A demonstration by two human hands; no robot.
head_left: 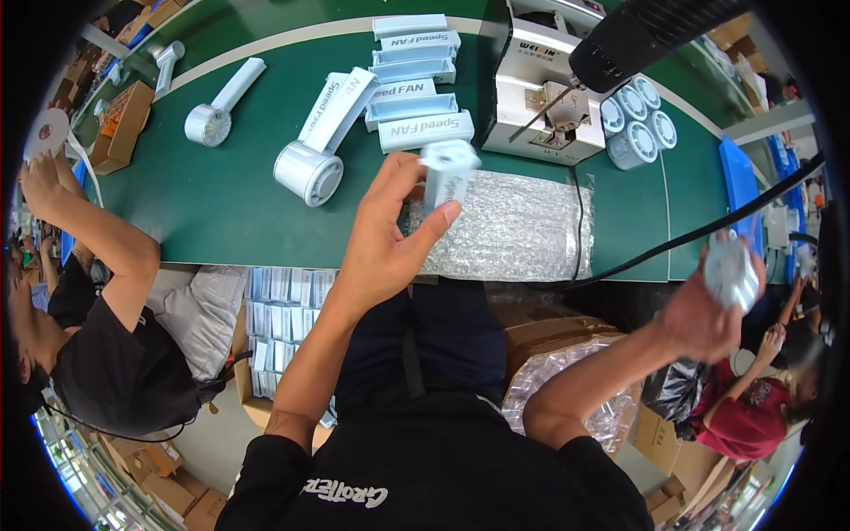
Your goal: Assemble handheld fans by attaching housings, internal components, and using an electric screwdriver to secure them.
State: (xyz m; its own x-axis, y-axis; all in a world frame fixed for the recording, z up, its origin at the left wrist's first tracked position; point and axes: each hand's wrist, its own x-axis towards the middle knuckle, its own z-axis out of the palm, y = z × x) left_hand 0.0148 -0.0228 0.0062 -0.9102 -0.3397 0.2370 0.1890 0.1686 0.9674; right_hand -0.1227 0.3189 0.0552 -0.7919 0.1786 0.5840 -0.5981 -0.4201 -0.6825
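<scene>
Clutching a pale-blue fan handle piece [450,184] in the left hand [381,243], with fingers [400,179] drawn in narrow around its sides, tipped nearly upright over the left part of the bubble-wrap sheet [513,234]. Over now to the right hand [695,319], well off to the right of the sheet: gripping a round fan head [731,273], smeared by blur, with fingers curled about it but impossible to tell exactly where each tip sits. Back to the sheet, spread on the green counter [226,226] and crossed near its right end by a thin black wire [578,217]. Spotting, just beyond its left part, a row of handle shells [425,132], some turned hollow side up. Beyond its right part, catching a silver screw feeder [506,93] and a black electric screwdriver [646,40] angled downward; farther right, a cluster of fan heads [632,149]. To its left, picking out a handheld fan [305,175], then a second fan [209,126] farther along. Nearer than the sheet, glimpsing a cardboard box [245,380] of packed pale-blue pieces on the left, and a carton [553,320] of clear plastic on the right. Far left of it, noticing a co-worker [124,376] with hands at a white roll [46,131].
</scene>
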